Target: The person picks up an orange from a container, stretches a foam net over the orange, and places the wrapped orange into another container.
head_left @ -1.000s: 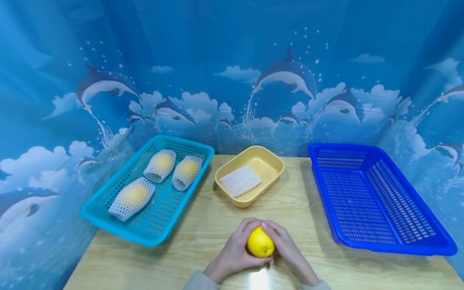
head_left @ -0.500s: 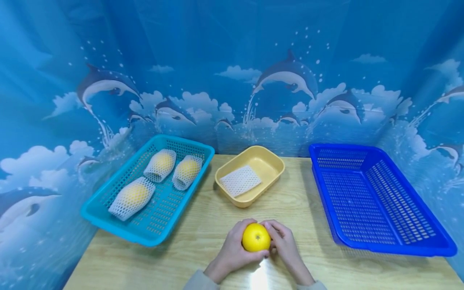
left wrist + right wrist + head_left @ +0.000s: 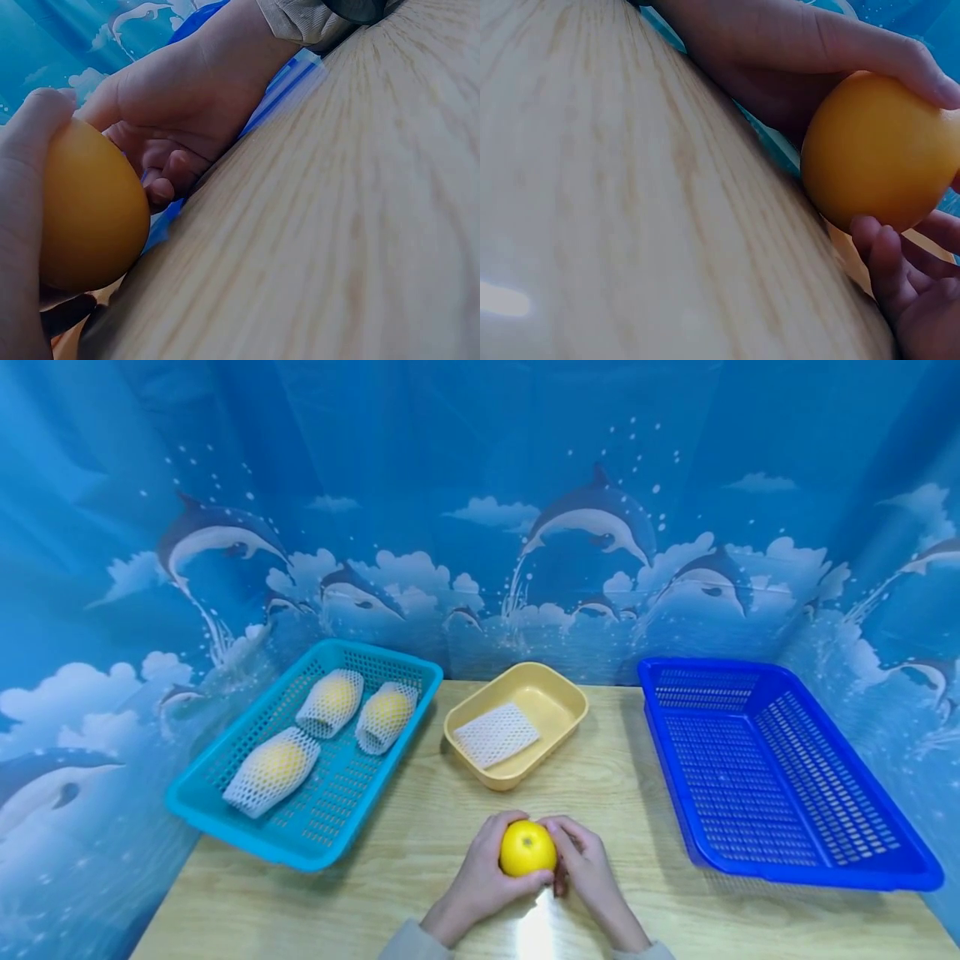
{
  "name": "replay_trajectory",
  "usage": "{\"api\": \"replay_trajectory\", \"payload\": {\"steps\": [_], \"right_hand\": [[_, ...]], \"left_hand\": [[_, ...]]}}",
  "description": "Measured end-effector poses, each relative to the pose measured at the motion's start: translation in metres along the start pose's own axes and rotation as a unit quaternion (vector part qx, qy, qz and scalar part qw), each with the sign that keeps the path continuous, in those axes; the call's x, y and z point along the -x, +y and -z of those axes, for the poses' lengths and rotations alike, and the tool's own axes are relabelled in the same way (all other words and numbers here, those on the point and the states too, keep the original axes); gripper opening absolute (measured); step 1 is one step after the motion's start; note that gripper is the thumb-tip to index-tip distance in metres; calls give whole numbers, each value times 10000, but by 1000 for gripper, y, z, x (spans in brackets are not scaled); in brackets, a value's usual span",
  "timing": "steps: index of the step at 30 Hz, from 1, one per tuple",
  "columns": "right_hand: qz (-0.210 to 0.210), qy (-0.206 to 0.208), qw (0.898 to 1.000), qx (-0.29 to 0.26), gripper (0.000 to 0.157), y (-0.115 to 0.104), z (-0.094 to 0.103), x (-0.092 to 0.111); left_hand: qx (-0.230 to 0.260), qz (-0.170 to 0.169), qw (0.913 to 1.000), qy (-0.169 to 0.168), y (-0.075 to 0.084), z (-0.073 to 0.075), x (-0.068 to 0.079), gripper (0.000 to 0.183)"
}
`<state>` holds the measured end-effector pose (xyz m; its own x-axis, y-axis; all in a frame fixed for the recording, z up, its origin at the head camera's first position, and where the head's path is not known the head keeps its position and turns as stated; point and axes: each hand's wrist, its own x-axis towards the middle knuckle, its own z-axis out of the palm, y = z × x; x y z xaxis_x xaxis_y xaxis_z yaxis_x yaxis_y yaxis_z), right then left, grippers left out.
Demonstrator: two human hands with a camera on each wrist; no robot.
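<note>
A round yellow orange [image 3: 527,849] is held just above the table's front part, its small scar facing up in the head view. My left hand [image 3: 480,878] grips the fruit from the left, with the thumb along its near side. On the right, my right hand [image 3: 594,870] has its fingers curled against the same fruit. The right wrist view shows the right fingertips [image 3: 866,229] touching the lower side of the orange [image 3: 881,154]. The far side of the fruit is hidden by the fingers.
A teal basket [image 3: 348,827] at left holds three yellow fruits in white foam nets [image 3: 273,770]. The cream tub [image 3: 558,702] behind the hands contains flat white foam netting [image 3: 497,735]. At right stands a blue basket [image 3: 750,793]. A dolphin-print curtain [image 3: 480,485] backs the wooden table [image 3: 420,810].
The orange has turned so that its scar moved from the lower front to the top, and it has shifted slightly left. The right hand's fingers have moved down its right side.
</note>
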<state>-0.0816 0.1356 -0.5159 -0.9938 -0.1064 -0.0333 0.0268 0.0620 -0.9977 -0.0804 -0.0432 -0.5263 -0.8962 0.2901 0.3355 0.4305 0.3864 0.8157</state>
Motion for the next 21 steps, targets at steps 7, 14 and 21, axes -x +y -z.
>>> {"api": "replay_trajectory", "payload": {"steps": [7,14,21], "right_hand": [[411,414,9983,38,21,1,-1,0],[994,787,9918,139,14,0,-2,1],[1539,855,9839,290,12,-13,-2,-5]], "left_hand": [[196,-445,9986,-185,-1,0,-1,79],[241,-461,9983,-281,0,-1,1,79],[328,-458,9984,-103,-3,-1,-2,71]]}}
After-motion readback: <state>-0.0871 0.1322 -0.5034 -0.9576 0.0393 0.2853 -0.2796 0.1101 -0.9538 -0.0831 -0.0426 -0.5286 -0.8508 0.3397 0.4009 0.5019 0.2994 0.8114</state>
